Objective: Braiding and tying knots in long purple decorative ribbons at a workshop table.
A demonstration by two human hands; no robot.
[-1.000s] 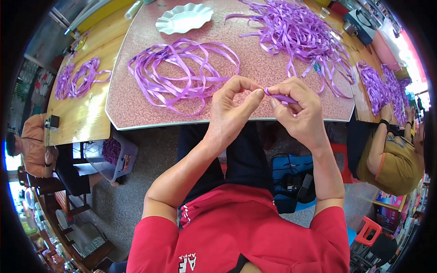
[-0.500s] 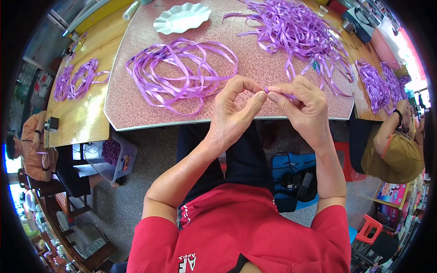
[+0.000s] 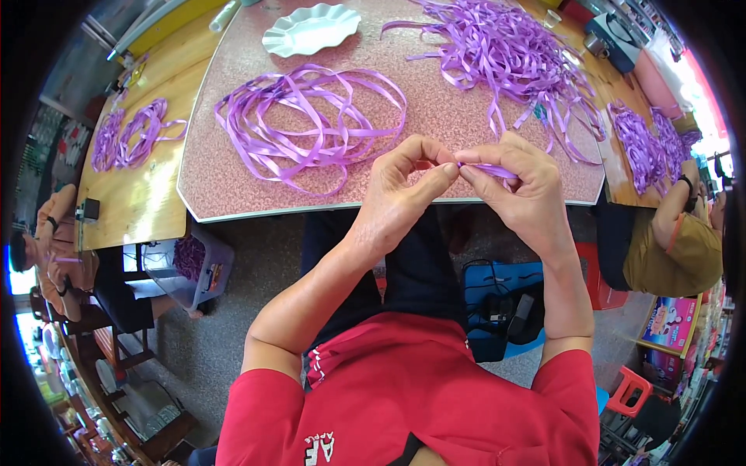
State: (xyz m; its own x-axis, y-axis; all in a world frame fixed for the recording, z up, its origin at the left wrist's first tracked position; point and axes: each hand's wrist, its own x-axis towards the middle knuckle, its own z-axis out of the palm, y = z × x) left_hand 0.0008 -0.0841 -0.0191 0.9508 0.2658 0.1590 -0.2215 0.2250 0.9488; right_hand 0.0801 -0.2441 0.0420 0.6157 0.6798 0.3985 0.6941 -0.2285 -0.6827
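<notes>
Both my hands meet over the near edge of the pink speckled table (image 3: 214, 190), fingertips almost touching. A short stretch of purple ribbon (image 3: 497, 170) lies in the fingers of my right hand (image 3: 522, 182), and its end sits between thumb and forefinger. Pinching at that same end is my left hand (image 3: 406, 186); the bit between its fingertips is too small to see clearly. Left of my hands lies a loose coil of purple ribbon loops (image 3: 311, 128). Beyond my right hand spreads a big tangled heap of purple ribbons (image 3: 505, 54).
A white scalloped dish (image 3: 311, 29) stands at the table's far side. Wooden tables flank mine, with purple ribbons (image 3: 144, 136) on the left one and ribbon bundles (image 3: 639, 147) on the right. Co-workers sit at both sides. A plastic bin (image 3: 194, 268) stands on the floor at left.
My hands have shifted slightly, and more of the ribbon shows in the right one. The coil and heap lie as before. The co-workers' arms at both sides have moved.
</notes>
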